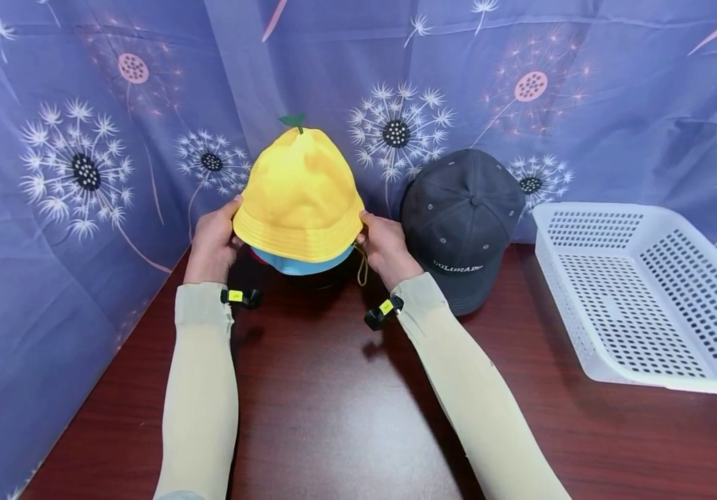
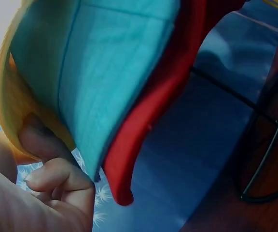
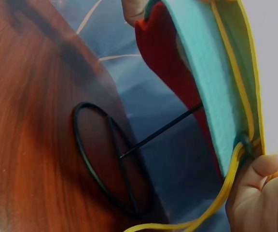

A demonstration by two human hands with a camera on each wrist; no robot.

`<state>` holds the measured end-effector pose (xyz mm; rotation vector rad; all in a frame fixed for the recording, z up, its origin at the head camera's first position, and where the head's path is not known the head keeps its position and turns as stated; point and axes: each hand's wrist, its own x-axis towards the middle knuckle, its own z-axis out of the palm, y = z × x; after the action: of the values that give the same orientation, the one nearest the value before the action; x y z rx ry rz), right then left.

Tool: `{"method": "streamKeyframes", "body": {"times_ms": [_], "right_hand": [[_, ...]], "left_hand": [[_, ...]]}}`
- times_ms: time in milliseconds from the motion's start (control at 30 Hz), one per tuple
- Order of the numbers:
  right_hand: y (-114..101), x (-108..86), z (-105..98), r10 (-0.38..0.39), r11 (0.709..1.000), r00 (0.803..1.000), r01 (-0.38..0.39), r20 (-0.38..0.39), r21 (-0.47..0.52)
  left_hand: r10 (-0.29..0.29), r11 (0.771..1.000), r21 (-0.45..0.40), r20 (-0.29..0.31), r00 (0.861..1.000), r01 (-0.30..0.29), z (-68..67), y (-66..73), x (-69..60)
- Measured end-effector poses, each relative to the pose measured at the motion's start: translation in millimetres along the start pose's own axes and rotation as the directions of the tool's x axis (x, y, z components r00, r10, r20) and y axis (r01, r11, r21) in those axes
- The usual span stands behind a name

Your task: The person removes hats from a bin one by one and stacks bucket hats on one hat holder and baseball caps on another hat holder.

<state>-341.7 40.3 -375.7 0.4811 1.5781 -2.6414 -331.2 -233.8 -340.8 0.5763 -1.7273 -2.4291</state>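
Note:
A yellow bucket hat (image 1: 302, 187) with a green leaf on top sits over a light blue hat (image 1: 302, 264). Under the blue one is a red hat (image 2: 148, 116), seen in both wrist views. All are stacked on a thin black wire stand (image 3: 158, 129) with a round base. My left hand (image 1: 211, 239) pinches the yellow brim at its left edge. On the opposite side my right hand (image 1: 386, 246) pinches the brim, near the hanging yellow cord (image 3: 235, 169). The stand's top is hidden by the hats.
Right of the stack, a dark grey cap (image 1: 467, 215) with white lettering is propped up by the curtain. Farther right a white perforated basket (image 1: 583, 340) stands on the brown table (image 1: 333, 417). A blue dandelion-print curtain (image 1: 333, 62) hangs behind and at left.

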Motion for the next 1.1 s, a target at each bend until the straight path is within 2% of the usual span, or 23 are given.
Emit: {"method": "streamKeyframes", "body": {"times_ms": [233,567,833,1100], "right_hand": [[8,5.8,-5,0.004,1.000,1.000,-0.004,0.009,0.002],[19,11.8,-11,-0.001,1.000,1.000,0.001,0.007,-0.016],[20,12.7,-14,-0.015,1.000,1.000,0.015,0.011,-0.024],[24,14.7,-13,-0.015,0.999,1.000,0.016,0.009,-0.030]], "left_hand": [[0.046,0.994,0.105,-0.025,0.999,-0.043,-1.5,-5.0,4.9],[0.059,0.968,0.245,0.006,0.998,-0.059,-6.4,-20.0,14.7],[0.093,0.965,0.241,0.036,0.995,-0.099,-5.6,-28.3,19.1],[0.068,0.976,0.205,0.032,0.997,-0.073,-6.1,-28.5,16.7]]}}
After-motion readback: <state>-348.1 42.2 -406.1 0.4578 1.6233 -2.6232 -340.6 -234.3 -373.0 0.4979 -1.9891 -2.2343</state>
